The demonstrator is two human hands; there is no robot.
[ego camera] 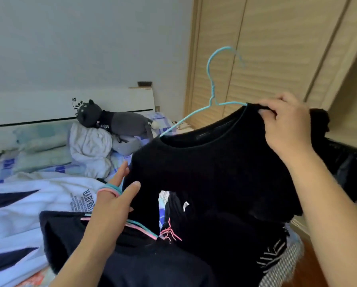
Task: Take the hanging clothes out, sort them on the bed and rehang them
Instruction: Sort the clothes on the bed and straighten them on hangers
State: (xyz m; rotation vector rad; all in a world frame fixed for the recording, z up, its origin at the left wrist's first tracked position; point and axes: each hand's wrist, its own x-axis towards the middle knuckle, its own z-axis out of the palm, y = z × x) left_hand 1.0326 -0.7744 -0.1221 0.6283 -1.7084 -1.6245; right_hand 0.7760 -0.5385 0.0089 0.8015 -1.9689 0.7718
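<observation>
I hold up a black shirt (215, 172) over the bed (5, 166). A light blue wire hanger (211, 88) sits partly inside its neckline, with the hook and one arm sticking out above the collar. My right hand (287, 125) grips the collar at the shirt's right shoulder. My left hand (111, 208) pinches the shirt's left shoulder, thumb in front and fingers behind. Pink and blue wire hangers (141, 229) hang from a finger of that hand.
On the bed lie a white printed sweatshirt (49, 195), a dark navy garment (80, 241) and a black garment with pink lines (173, 233). A grey plush cat (115, 123) rests on a white bundle (90, 146) by the headboard (39, 106). Louvred wardrobe doors (266, 48) stand at right.
</observation>
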